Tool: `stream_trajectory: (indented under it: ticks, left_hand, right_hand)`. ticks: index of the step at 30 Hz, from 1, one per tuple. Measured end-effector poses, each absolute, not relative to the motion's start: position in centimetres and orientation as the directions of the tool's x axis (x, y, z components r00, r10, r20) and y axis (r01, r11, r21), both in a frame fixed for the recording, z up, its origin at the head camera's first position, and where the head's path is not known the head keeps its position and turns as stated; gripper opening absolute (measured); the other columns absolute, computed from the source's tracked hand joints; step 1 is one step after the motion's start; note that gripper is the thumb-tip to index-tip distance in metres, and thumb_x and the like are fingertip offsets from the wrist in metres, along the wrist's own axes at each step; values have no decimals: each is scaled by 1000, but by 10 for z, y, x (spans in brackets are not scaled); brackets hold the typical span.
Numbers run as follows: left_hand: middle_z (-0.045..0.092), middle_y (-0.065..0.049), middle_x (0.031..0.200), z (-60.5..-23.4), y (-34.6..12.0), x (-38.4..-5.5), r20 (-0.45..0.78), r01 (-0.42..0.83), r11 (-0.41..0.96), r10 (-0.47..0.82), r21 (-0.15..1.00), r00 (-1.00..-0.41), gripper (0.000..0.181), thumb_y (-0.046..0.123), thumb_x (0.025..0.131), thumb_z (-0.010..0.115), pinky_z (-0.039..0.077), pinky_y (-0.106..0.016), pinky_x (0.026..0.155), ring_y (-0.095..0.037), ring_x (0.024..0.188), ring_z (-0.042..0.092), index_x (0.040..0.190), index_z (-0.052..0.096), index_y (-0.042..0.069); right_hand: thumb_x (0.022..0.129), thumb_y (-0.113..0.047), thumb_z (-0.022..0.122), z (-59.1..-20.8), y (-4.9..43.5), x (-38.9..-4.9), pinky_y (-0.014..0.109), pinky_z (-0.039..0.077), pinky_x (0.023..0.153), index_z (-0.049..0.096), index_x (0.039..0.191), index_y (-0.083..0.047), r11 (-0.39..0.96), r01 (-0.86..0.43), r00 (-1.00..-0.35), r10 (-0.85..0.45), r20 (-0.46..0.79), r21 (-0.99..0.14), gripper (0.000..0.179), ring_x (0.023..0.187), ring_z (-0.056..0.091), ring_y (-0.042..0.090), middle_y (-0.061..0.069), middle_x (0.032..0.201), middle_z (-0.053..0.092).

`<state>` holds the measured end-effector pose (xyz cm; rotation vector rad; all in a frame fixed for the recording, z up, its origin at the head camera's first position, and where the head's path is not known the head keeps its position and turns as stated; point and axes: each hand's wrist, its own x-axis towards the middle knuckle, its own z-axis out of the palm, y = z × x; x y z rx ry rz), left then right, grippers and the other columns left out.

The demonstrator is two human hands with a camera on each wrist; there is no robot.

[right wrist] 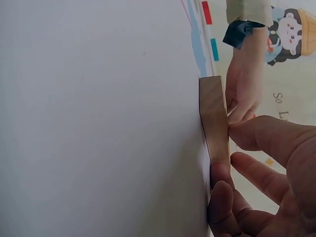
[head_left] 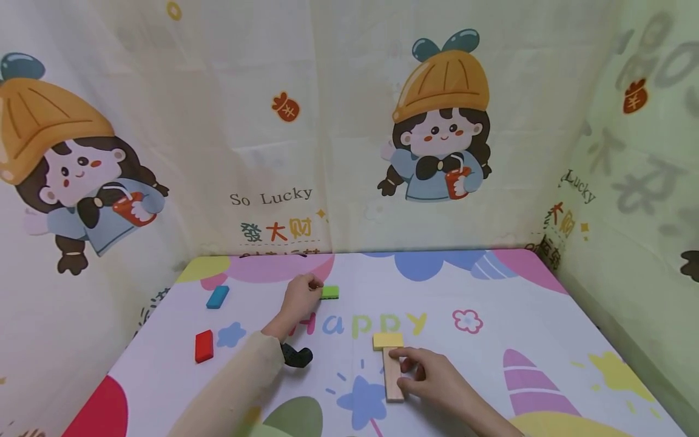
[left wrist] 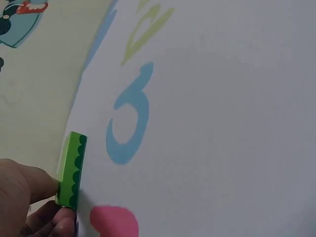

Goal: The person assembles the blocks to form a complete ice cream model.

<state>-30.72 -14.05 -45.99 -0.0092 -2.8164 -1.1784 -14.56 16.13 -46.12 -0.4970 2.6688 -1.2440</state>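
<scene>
In the head view, my left hand (head_left: 299, 299) is at the back of the table, pinching the left end of a green block (head_left: 330, 292). The left wrist view shows this block (left wrist: 74, 168) with scalloped dark green marks along its side, thumb and fingers at its lower end. My right hand (head_left: 434, 376) has its thumb and fingers on a long plain wooden block (head_left: 392, 382), which lies on the table pointing away from me. Across the far end of that block lies a yellow block (head_left: 388, 341). The right wrist view shows the wooden block (right wrist: 215, 118) with fingers curled at its side.
A blue block (head_left: 217, 297) and a red block (head_left: 204, 346) lie on the left side of the table. The tabletop (head_left: 437, 291) carries printed letters and shapes. Patterned cloth walls (head_left: 349, 152) stand at the back and sides.
</scene>
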Motion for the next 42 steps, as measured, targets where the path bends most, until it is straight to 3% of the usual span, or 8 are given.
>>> stream_trajectory:
  ticks: [10,42]
  left_hand:
    - [70,-5,100,-460,-118,-300,87,72,671,12,738,-996,10,10,96,68,56,-37,84,-19,89,62,104,73,8]
    - [67,2,92,-464,-69,-273,115,258,666,251,700,-961,6,13,92,73,51,-26,71,-12,80,56,98,74,12]
  right_hand:
    - [87,-18,81,-462,162,-145,24,40,58,71,128,-17,604,-209,-939,-343,-15,-769,42,66,47,5,-5,94,65]
    - [87,-19,80,-463,162,-146,24,40,58,71,128,-16,594,-231,-932,-363,-1,-770,42,64,48,5,-5,93,66]
